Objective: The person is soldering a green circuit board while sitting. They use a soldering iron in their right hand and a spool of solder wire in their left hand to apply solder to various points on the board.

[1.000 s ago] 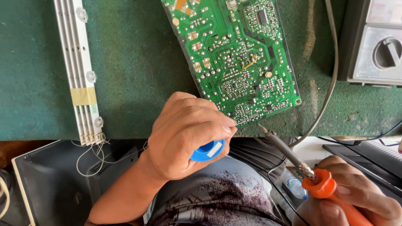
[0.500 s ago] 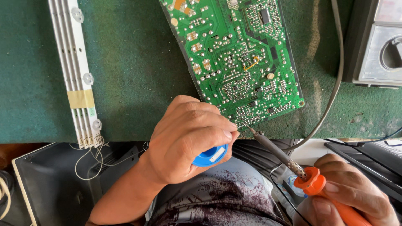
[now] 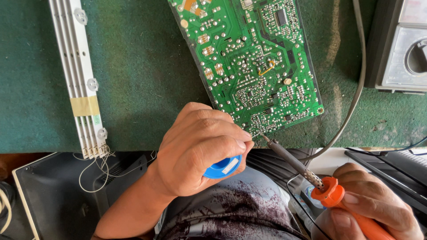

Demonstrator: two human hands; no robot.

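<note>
At lower center, the left hand (image 3: 200,153) is curling around a round blue solder spool (image 3: 222,166). Lower right, the right hand (image 3: 371,209) is gripping an orange-handled soldering iron (image 3: 311,178), its metal tip touching the bottom edge of the green circuit board (image 3: 249,62) (lying on rough green felt (image 3: 142,66)).

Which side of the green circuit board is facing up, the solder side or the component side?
Solder side up: the green circuit board shows silver solder joints and traces, lying flat on the green mat.

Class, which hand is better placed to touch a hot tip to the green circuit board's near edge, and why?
Right. The right hand holds the orange-handled soldering iron, its tip at the green circuit board edge. The left hand grips a blue solder spool.
</note>
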